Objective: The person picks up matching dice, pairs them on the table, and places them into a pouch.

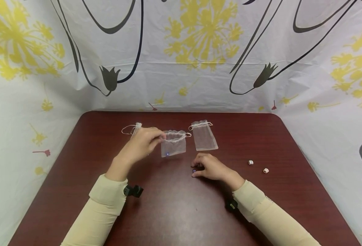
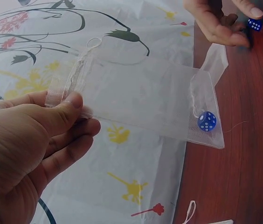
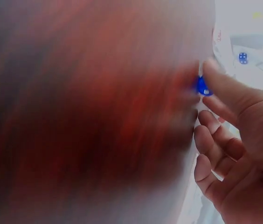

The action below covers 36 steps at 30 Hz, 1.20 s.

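We find the loose blue die [image 1: 194,171] between the thumb and forefinger tips of the right hand [image 1: 212,166]; we cannot tell whether it touches the wood. That hand is nearly closed at the tips in a light pinch on the die, its other fingers loosely curved. A cube has no long axis to line up, so to our mind the bag's direction matters most: from the right hand, the held mesh bag [image 1: 177,147] lies ahead and to the left, mouth uppermost and parted, its length running down to the bottom seam

The left hand [image 1: 140,144] is the nearer one to that bag, pinching the left side of the mouth between thumb and fingers. Inside, we see a second blue die [image 2: 207,121] settled in a bottom corner

Just right of it, a flat mesh bag [image 1: 204,138] lies on the table [image 1: 171,212], drawstring end away from us; we make out nothing in it. Beyond the left hand, a drawn-up pouch [image 1: 138,125] is mostly hidden, so its contents escape us. To the right of the right hand sit one white die [image 1: 250,162] and another white die [image 1: 266,170], apart from each other
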### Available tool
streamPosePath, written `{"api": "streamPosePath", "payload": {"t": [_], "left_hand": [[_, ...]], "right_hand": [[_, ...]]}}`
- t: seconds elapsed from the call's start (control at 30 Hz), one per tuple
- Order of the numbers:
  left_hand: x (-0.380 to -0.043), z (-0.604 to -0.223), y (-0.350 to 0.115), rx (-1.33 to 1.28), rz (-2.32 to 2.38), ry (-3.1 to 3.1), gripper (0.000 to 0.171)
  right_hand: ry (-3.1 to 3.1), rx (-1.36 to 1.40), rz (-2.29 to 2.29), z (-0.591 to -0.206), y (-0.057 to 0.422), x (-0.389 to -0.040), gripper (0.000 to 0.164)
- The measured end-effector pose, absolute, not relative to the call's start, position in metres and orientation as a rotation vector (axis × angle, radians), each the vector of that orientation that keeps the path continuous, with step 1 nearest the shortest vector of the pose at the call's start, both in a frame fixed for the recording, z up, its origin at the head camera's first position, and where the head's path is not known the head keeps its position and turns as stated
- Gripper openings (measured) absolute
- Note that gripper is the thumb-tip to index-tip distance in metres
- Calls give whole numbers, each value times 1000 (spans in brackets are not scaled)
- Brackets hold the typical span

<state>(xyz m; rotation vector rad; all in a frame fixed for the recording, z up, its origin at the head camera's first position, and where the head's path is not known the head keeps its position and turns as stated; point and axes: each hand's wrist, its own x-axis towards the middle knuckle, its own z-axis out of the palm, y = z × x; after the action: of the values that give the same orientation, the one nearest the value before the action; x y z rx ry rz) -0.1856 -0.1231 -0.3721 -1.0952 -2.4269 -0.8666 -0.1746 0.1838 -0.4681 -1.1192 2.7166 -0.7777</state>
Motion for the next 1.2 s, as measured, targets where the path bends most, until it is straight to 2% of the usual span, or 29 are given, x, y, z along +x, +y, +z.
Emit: {"api": "streamPosePath", "payload": {"t": [0.3,0.8,1.2], "left_hand": [[-186,-375,-123,-1102,-865,-2392,11],[-187,-376,-123,-1096,-845,-2388,11],[-189,-378,-122,-1119,-857,-2391,8]], "right_hand": [[2794,-1167,-799,-459,186,-177,13],[2861,-1260,-979,-417,189,-193,15],[2910,-1371,-1074,-368,183,-202,15]]}}
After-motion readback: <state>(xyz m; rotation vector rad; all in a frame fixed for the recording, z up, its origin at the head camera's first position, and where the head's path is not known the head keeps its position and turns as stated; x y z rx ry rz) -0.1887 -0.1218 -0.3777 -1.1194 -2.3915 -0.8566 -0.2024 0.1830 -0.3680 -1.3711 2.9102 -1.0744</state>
